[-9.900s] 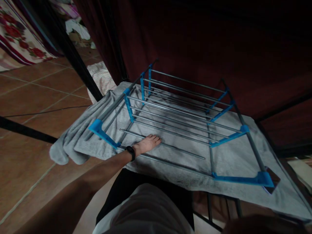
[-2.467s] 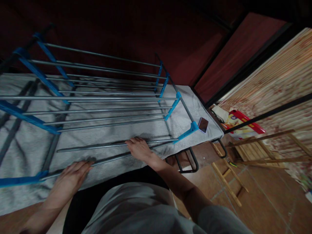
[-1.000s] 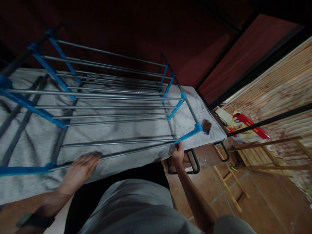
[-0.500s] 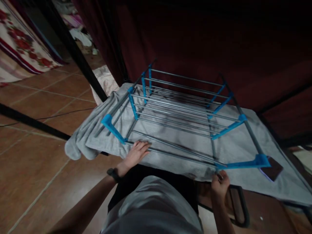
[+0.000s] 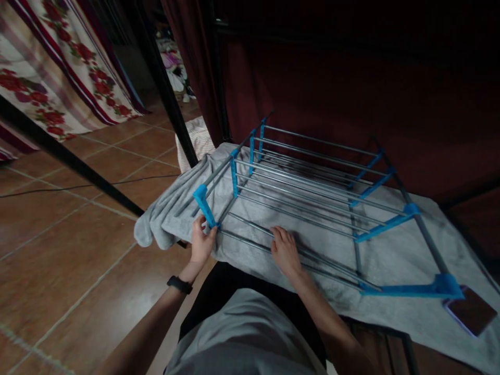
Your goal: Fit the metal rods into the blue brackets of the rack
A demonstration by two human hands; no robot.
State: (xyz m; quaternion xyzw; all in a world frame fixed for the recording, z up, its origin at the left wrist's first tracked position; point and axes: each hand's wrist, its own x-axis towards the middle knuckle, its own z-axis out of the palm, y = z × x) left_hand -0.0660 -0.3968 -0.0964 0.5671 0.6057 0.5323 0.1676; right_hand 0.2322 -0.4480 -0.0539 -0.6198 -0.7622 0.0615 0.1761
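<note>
A rack of grey metal rods [image 5: 312, 179] joined by blue plastic brackets lies on a grey blanket [image 5: 425, 250]. My left hand [image 5: 202, 244] is at the front left corner, its fingers curled against the lower end of a blue bracket [image 5: 204, 203]. My right hand [image 5: 286, 251] reaches over the front of the rack, fingers closed around a metal rod [image 5: 250, 224] lying slantwise; its fingertips are partly hidden. Just in front of that rod runs the front rod [image 5: 242, 239], fixed into the left bracket. Another blue bracket [image 5: 410, 290] forms the front right corner.
A dark flat phone-like object [image 5: 471, 311] lies on the blanket at the right, partly under the corner bracket. Black metal posts [image 5: 167, 88] stand at the left, dark red curtain behind. A cable [image 5: 117, 183] crosses the tiled floor [image 5: 82, 229].
My left hand has moved left from the front rod to the corner bracket. My right hand has left the front right corner and come to the slanting rod. The view has shifted left.
</note>
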